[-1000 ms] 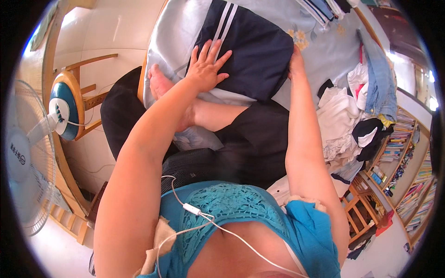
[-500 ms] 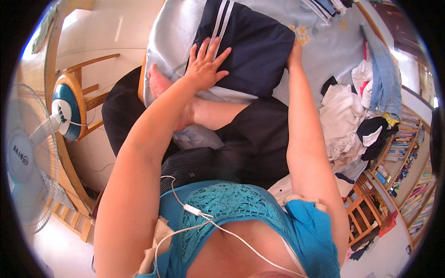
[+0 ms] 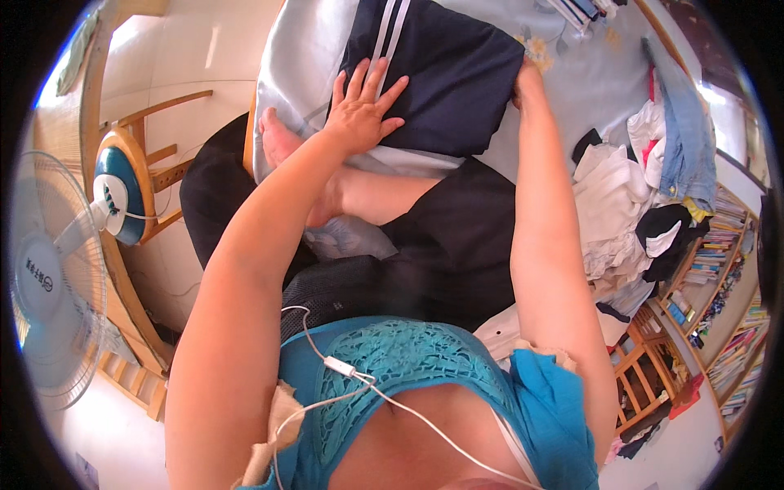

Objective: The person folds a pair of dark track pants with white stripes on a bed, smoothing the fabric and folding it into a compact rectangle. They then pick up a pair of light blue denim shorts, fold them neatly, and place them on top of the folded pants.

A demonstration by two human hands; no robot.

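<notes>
A folded navy garment (image 3: 441, 82) with two white stripes lies on a shiny pale bedspread (image 3: 298, 61) in front of me. My left hand (image 3: 359, 114) rests flat on its left part, fingers spread, close to the stripes. At the garment's right edge, my right hand (image 3: 528, 84) is closed on the cloth, its fingertips partly hidden. Just below the garment are my bent leg in black trousers (image 3: 449, 237) and my bare foot (image 3: 280, 139).
To the right lies a heap of white clothes (image 3: 608, 192) with blue denim (image 3: 684, 131) beside it. More striped clothing (image 3: 576, 12) sits at the far right. A fan (image 3: 53, 278) and wooden chair (image 3: 167, 171) stand left; bookshelves (image 3: 714, 261) stand right.
The garment's near edge has shifted slightly away from me, and its right edge has moved slightly right with my right hand. My left hand stays flat on the cloth.
</notes>
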